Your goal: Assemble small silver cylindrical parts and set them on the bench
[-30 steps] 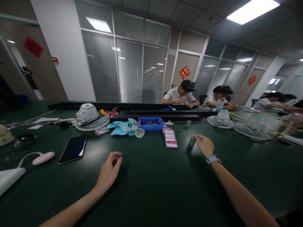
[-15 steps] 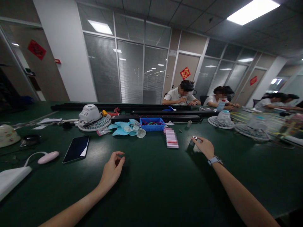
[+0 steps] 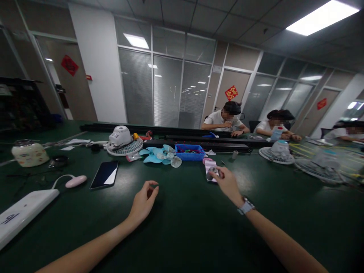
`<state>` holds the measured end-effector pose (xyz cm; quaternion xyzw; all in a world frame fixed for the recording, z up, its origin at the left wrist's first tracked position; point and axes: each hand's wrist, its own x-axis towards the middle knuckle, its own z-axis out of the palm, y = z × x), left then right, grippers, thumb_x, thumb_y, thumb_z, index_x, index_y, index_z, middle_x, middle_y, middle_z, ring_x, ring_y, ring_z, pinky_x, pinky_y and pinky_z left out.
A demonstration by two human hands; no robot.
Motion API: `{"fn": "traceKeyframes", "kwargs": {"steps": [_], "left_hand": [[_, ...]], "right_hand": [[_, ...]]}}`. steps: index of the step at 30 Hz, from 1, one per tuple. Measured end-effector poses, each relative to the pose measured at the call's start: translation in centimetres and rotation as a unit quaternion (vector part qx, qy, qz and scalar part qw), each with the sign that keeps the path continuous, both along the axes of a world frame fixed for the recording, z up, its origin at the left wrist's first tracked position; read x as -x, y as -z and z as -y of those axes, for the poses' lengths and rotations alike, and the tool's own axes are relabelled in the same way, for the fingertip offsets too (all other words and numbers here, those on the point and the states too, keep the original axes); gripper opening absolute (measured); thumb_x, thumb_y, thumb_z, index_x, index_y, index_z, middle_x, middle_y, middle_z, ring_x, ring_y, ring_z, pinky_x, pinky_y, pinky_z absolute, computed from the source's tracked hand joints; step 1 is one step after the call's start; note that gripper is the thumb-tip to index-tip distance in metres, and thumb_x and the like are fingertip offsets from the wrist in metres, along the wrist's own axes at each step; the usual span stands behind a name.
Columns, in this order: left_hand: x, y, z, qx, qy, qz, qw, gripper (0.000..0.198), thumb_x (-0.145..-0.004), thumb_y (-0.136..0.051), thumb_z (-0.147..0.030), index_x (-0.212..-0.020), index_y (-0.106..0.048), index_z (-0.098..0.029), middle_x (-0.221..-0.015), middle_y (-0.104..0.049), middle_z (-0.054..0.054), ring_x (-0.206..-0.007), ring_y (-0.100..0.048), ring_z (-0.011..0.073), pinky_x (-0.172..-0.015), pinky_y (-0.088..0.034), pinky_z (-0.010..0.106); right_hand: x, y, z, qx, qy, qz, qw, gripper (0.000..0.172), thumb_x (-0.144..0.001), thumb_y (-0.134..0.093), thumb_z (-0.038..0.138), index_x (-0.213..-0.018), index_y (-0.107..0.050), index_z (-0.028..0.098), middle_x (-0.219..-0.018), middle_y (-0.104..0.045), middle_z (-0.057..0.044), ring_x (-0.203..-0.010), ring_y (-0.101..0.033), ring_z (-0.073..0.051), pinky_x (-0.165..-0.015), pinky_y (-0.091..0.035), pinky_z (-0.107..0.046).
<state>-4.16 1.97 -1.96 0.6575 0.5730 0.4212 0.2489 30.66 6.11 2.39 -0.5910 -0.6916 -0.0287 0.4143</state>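
My right hand [image 3: 229, 185], with a watch on its wrist, pinches a small motor [image 3: 212, 174], a short grey metal cylinder, between thumb and fingertips. It is held in front of a phone with a lit pinkish screen [image 3: 211, 164], partly covering it. Fine details of the motor are blurred. My left hand [image 3: 144, 201] rests low over the green table [image 3: 182, 220], fingers curled and a gap between thumb and forefinger, with nothing in it. A second grey cylinder [image 3: 234, 154] stands beyond my right hand, near a small thin piece [image 3: 223, 162].
Beyond my hands are a blue bin [image 3: 190, 156] of small parts, light-blue fan blades [image 3: 155, 155] and white fan bodies [image 3: 121, 135]. A dark phone [image 3: 104, 175], a white power strip [image 3: 31, 208] and a jar [image 3: 30, 153] lie left. People [image 3: 226, 123] sit across the table.
My right hand has moved left with the motor, from beside the lit phone to in front of it. The view has turned slightly left; my left hand keeps its pose.
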Motion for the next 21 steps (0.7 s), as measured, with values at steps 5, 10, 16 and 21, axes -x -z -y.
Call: {"fn": "traceKeyframes", "kwargs": {"steps": [5, 10, 16, 21], "left_hand": [[-0.6, -1.3, 1.2, -0.048, 0.056, -0.037, 0.997, 0.037, -0.093, -0.046, -0.047, -0.117, -0.057, -0.022, -0.082, -0.061, 0.001, -0.074, -0.057, 0.019, -0.067, -0.046, 0.03], [-0.8, -1.5, 1.6, -0.122, 0.116, -0.094, 0.981, 0.037, -0.095, -0.049, -0.04, -0.13, -0.056, -0.031, -0.107, -0.059, 0.005, -0.103, -0.052, 0.022, -0.092, -0.044, 0.038], [-1.1, -1.0, 1.3, -0.097, 0.159, -0.102, 0.977, 0.037, -0.098, -0.044, -0.037, -0.134, -0.052, -0.04, -0.122, -0.05, 0.004, -0.117, -0.042, 0.0231, -0.104, -0.037, 0.043], [-1.7, -0.8, 1.1, -0.072, 0.165, -0.077, 0.981, 0.033, -0.096, -0.048, -0.039, -0.127, -0.059, -0.039, -0.12, -0.052, 0.003, -0.116, -0.043, 0.0231, -0.105, -0.036, 0.043]], "right_hand": [[10.4, 0.3, 2.9, 0.108, -0.211, -0.008, 0.972, 0.045, -0.081, -0.058, 0.065, -0.1, -0.07, 0.025, -0.074, -0.052, 0.001, -0.061, -0.045, -0.013, -0.054, -0.031, -0.027], [13.1, 1.3, 3.8, 0.144, -0.259, -0.036, 0.954, 0.042, -0.079, -0.063, 0.061, -0.101, -0.069, 0.026, -0.075, -0.052, 0.001, -0.062, -0.044, -0.012, -0.054, -0.03, -0.026], [13.1, 3.1, 3.4, 0.164, -0.276, -0.077, 0.944, 0.039, -0.077, -0.068, 0.055, -0.096, -0.067, 0.021, -0.069, -0.048, 0.004, -0.06, -0.041, -0.011, -0.054, -0.029, -0.026], [13.1, 3.6, 3.2, 0.215, -0.329, -0.142, 0.908, 0.044, -0.073, -0.076, 0.044, -0.106, -0.063, 0.019, -0.069, -0.047, 0.005, -0.059, -0.042, -0.01, -0.053, -0.031, -0.024]]}}
